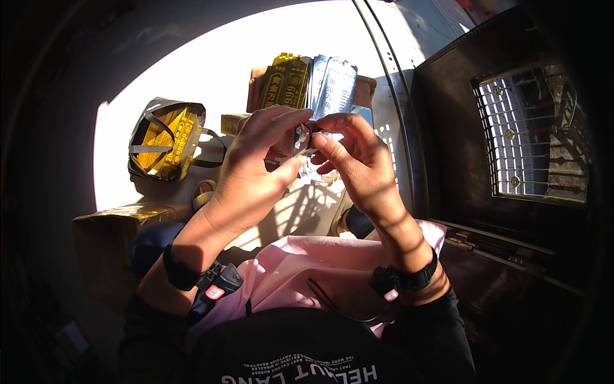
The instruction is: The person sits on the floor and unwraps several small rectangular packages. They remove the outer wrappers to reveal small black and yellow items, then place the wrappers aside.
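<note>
My left hand (254, 163) holds a small folded piece of shiny foil paper (301, 138) between thumb and fingers. At the piece's right end, the thumb and fingertips of my right hand (367, 163) pinch its edge. Fingers hide much of the piece, so its full shape cannot be told. Just beyond the hands lie a stack of gold foil-paper sheets (283, 89) and, beside it, a stack of silver foil-paper sheets (333, 86). Both bear printed characters and rest on a brown support (367, 89), partly covered by them.
To the left stands a dark carry bag (165, 103) filled with folded gold foil-paper pieces (180, 139). A cardboard box (100, 230) sits nearer on that side. Pink cloth (288, 259) covers my lap. A dark door (446, 125) with a barred opening borders the right.
</note>
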Demonstrator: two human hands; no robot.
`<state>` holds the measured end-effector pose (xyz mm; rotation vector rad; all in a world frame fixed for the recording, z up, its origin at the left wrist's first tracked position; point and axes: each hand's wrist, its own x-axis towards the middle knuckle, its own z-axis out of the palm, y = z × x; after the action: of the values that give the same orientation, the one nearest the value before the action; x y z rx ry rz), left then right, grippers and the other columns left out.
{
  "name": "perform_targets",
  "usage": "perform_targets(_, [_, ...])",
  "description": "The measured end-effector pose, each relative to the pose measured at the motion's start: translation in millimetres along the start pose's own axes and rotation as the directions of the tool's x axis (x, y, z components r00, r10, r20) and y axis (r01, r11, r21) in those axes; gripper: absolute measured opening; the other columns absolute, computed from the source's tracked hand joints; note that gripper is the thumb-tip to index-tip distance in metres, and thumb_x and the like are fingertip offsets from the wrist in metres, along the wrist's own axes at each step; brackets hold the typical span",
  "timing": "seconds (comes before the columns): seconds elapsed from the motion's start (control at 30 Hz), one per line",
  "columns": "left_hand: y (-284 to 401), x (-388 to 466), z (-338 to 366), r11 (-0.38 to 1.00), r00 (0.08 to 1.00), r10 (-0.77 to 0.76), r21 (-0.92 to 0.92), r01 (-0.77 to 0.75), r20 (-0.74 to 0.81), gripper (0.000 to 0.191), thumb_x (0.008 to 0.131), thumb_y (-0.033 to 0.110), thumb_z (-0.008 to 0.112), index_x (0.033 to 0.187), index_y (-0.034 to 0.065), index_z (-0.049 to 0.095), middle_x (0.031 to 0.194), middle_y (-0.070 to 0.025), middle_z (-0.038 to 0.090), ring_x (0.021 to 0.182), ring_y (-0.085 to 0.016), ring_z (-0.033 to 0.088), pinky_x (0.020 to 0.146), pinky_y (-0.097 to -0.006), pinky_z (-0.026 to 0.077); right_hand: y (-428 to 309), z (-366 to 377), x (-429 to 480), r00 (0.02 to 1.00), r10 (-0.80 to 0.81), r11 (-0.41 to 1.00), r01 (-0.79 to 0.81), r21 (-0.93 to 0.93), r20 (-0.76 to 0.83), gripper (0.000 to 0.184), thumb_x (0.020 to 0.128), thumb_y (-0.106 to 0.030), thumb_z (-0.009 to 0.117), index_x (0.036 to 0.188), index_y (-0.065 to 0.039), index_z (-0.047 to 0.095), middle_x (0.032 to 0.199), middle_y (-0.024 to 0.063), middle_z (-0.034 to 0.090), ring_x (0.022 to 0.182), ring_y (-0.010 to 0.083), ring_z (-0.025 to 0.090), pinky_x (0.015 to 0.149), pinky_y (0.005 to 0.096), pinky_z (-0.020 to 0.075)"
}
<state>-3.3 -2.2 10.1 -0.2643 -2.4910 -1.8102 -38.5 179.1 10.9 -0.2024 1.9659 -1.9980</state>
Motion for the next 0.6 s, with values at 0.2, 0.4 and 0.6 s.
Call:
perform_targets(0.2, [-0.9,-0.2,0.4,1.0,1.0,0.016,0.006,-0.016,-0.001,0.054,0.085,-0.001,0.066,0.136,0.0127,0.057,0.137,-0.0073,0.049,0.121,-0.016,0.054,0.09,-0.0278,0.054,0.0,2.6,0.4,1.0,0.018,1.0,-0.018,-0.003,-0.022,0.021,0.094,-0.01,0.068,0.111,0.001,0.058,0.097,0.0084,0.068,0.077,0.011,0.065,0.066,0.0247,0.0562])
perform_targets(0.4, [-1.6,-1.5,2.6,1.0,1.0,0.019,-0.01,-0.019,-0.005,0.053,0.085,0.0,0.066,0.136,0.0116,0.057,0.137,-0.0074,0.048,0.122,-0.016,0.054,0.091,-0.0287,0.054,2.1,6.2,0.7,0.997,0.004,0.999,-0.001,0.052,-0.072,0.02,0.093,-0.011,0.07,0.106,0.001,0.06,0.073,0.0059,0.066,0.062,0.0083,0.061,0.055,0.0213,0.0493])
perform_targets(0.6, [0.0,-2.0,5.2,0.999,1.0,0.007,-0.037,-0.007,0.01,0.054,0.084,-0.004,0.065,0.135,0.0112,0.057,0.138,-0.0075,0.047,0.122,-0.016,0.054,0.092,-0.0284,0.054,0.7,0.8,1.8,0.995,0.094,0.99,-0.091,0.105,-0.026,0.024,0.092,-0.01,0.071,0.108,0.001,0.057,0.092,0.0084,0.065,0.072,0.011,0.064,0.06,0.0234,0.0541])
